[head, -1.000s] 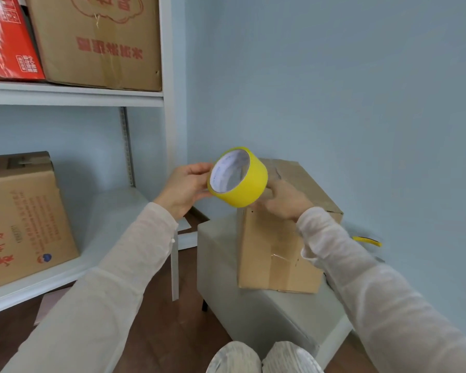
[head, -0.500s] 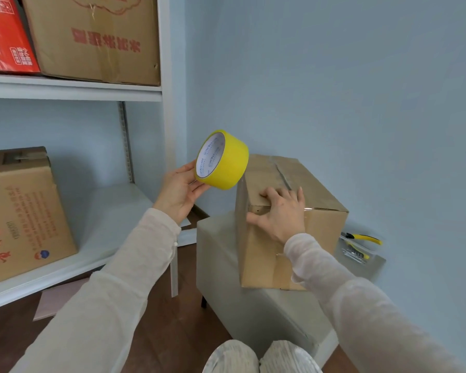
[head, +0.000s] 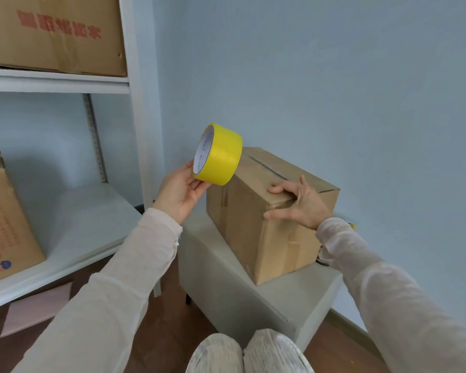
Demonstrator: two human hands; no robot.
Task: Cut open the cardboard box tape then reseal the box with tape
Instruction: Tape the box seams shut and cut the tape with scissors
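Observation:
A brown cardboard box (head: 242,227) stands on a grey stool (head: 226,286), its top seam showing a dark slit. My left hand (head: 179,191) holds a yellow tape roll (head: 219,154) by its lower rim, raised just left of the box's top. My right hand (head: 297,204) rests on the box's near top edge, fingers spread flat over the top and thumb against the front face.
A white shelf unit (head: 135,84) stands to the left with cardboard boxes (head: 51,33) on its shelves. Behind my right wrist a yellow-handled tool (head: 352,225) barely shows on the stool. The blue wall is close behind. My knees (head: 248,354) are below.
My right hand left the tape roll and settled on the box's near top edge. My left hand carried the roll left and up, turning it edge-on. The view shifted closer.

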